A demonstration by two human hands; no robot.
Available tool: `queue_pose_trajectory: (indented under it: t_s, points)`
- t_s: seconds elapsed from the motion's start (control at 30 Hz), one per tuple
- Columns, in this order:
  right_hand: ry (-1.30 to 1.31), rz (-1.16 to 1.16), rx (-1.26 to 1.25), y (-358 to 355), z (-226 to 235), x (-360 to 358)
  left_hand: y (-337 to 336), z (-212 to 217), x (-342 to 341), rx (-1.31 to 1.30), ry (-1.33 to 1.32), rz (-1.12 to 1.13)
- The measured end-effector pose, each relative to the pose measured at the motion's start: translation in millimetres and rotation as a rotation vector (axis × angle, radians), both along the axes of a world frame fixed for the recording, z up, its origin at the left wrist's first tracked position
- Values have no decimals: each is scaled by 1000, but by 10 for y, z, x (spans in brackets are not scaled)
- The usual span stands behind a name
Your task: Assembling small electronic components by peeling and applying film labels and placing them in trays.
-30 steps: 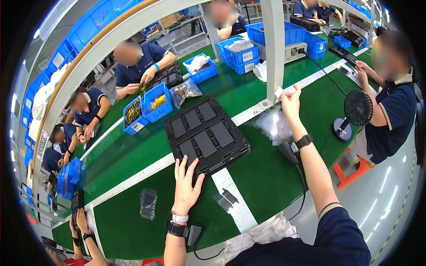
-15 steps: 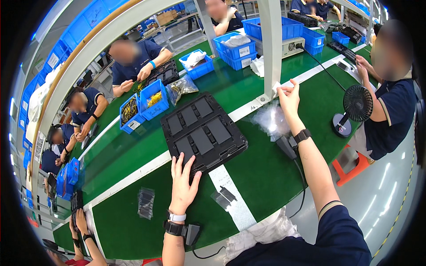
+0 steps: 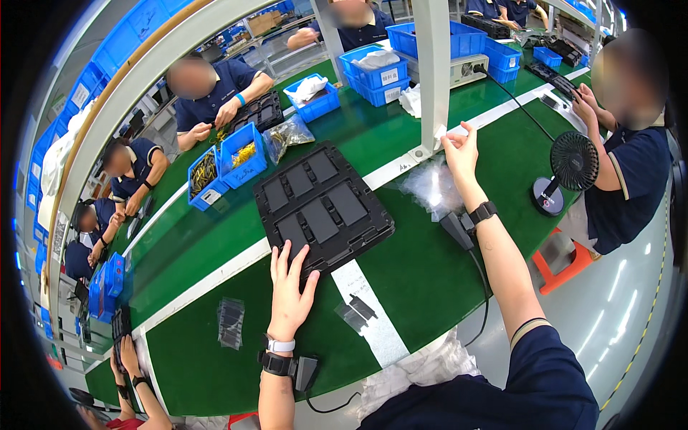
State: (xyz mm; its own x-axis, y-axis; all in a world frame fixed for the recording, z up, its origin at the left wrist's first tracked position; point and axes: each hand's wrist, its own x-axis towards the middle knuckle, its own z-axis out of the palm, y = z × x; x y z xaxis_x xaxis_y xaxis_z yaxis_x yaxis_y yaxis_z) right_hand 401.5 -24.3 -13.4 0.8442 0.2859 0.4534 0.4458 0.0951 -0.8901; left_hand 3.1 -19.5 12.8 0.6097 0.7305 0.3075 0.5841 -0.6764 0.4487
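A black plastic tray point(image 3: 353, 228) lies on the green bench in front of me, with several flat dark grey rectangular pieces point(image 3: 316, 221) in its recesses. My left hand point(image 3: 292, 292) rests on the tray's near left edge, fingers spread and holding nothing. Out to the right, my right hand point(image 3: 464, 159) is raised beside the white upright post point(image 3: 434, 79). Its thumb and fingers are bent around a small white piece point(image 3: 439, 135) at the post; whether that piece is stuck to the post I cannot tell. Below this hand lies a heap of clear plastic film point(image 3: 433, 189).
Blue bins with wires point(image 3: 244, 155) and a bag of small parts point(image 3: 289, 137) stand beyond the tray. A black fan point(image 3: 573, 162) is at the right. Clear strips with dark pieces point(image 3: 231, 324) lie near my left forearm. Co-workers sit around the bench.
My view has shifted slightly, so the scene sits a little further left. My left hand stays on the tray and my right hand stays at the post, its fingers slightly moved.
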Motion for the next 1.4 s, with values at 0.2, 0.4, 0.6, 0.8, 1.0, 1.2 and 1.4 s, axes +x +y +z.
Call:
queue_pose_trajectory:
  t_s: [0.2, 0.4, 0.6, 0.8, 1.0, 1.2, 1.4]
  points:
    - [26, 34, 36, 0, -74, 63, -3, 3, 23, -8, 3, -6]
    - [-4, 25, 20, -9, -23, 53, 6, 8, 21, 9, -5, -2]
    - [17, 56, 84, 22, -88, 52, -17, 20, 9, -38, -15, 7]
    - [-44, 34, 59, -9, -108, 118, 1, -15, 7, 12, -38, -6]
    - [-59, 18, 69, -9, -87, 89, 12, -53, -31, -20, -44, -24]
    - [-118, -7, 79, -10, -119, 124, 23, -76, -24, 33, -46, -24]
    - [-169, -22, 55, -72, 97, -1, 16, -40, -21, -7, -45, -22]
